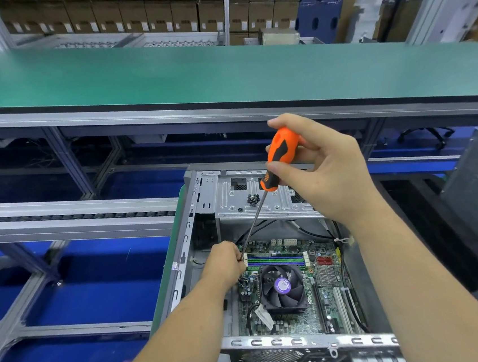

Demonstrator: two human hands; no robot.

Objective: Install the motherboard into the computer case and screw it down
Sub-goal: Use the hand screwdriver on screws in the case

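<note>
While the motherboard (pixel 296 287) already lies flat inside the computer case (pixel 204 202), the work in hand looks like the screwing-down step. The right hand (pixel 321 166) has its grip curled round the orange handle of the screwdriver (pixel 280 154), whose shaft slants down and left from it. At the tip, the left hand (pixel 225 263) pinches the shaft — steadying it at the board's upper-left corner, beside the memory slots (pixel 275 261). Whether a screw sits there cannot be told. Next, I judge, the tip must seat squarely before turning — the fan (pixel 283 286) lies just below.
</note>
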